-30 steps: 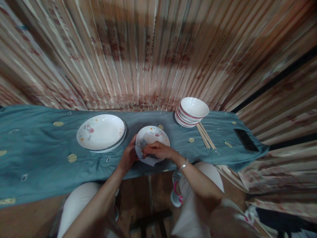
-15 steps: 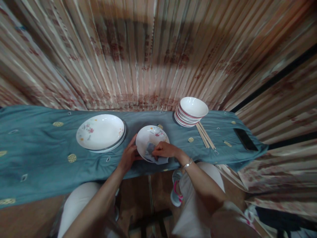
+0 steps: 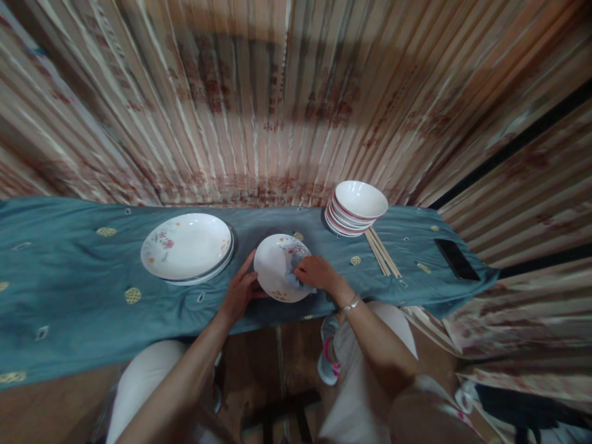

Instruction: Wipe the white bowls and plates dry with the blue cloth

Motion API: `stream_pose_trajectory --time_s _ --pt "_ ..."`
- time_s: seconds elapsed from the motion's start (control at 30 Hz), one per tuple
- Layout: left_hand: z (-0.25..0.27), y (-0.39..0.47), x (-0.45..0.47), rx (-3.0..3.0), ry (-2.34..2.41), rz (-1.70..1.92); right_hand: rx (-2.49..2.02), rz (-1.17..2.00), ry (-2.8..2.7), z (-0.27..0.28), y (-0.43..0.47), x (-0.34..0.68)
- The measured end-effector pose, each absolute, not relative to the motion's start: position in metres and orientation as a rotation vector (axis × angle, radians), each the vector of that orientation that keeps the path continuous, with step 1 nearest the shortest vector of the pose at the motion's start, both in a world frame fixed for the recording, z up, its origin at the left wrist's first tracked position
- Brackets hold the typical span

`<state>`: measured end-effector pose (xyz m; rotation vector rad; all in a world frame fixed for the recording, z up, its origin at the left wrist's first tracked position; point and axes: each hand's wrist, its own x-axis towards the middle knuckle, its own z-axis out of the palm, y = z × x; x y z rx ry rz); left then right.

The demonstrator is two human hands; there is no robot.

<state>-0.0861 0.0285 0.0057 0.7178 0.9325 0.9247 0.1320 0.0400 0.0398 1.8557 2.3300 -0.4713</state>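
Your left hand point(image 3: 239, 291) slants up and in, its fingers clamped on the left edge of a small plate point(image 3: 271, 265). Your right hand point(image 3: 321, 273) curls over, fingers bunched tight on a soft, crumpled grey cloth point(image 3: 291, 266) that touches the plate's right part. The plate is round, shiny and white with painted flowers, between big plates point(image 3: 194, 246) and red-striped bowls point(image 3: 359, 200), near the front of the table point(image 3: 87, 308).

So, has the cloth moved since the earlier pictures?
Yes, the cloth has moved right across the plate, closer to the stacked bowls.
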Motion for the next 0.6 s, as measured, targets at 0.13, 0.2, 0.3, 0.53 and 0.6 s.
stream_pose_trajectory --time_s 0.13,0.2,0.3,0.53,0.6 --pt "0.003 0.028 -0.087 0.723 0.932 0.932 1.914 -0.336 2.324 0.031 0.044 0.133" --pt "0.002 0.029 -0.087 0.726 0.925 0.933 1.921 -0.287 2.345 0.027 0.046 0.134" --pt "0.003 0.028 -0.087 0.725 0.923 0.939 1.932 -0.218 2.394 0.021 0.049 0.135" --pt "0.005 0.027 -0.086 0.715 0.922 0.939 1.965 -0.147 2.658 0.002 0.059 0.137" --pt "0.004 0.027 -0.086 0.707 0.924 0.940 1.969 -0.180 2.769 -0.004 0.062 0.136"
